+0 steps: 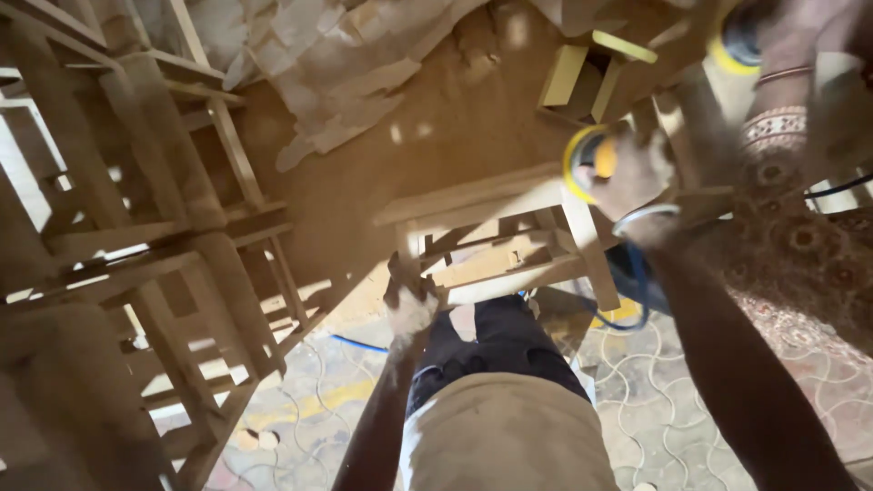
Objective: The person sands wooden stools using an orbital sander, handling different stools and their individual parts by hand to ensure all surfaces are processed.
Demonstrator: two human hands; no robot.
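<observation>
Wooden stool [496, 232] | I see left hand [411, 300] gripping its leg, right hand [627, 173] clenched on sander [589, 162] | risk: stool may twist loose; cord [637, 291] could snag

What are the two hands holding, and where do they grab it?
The left hand grips the wooden stool by a leg. The right hand holds a yellow-rimmed tool around its body; blur hides the exact grip.

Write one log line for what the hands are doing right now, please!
left hand: grips wooden frame leg | right hand: holds yellow-rimmed tool on frame | another person: beside, at right | floor: patterned tiles
</observation>
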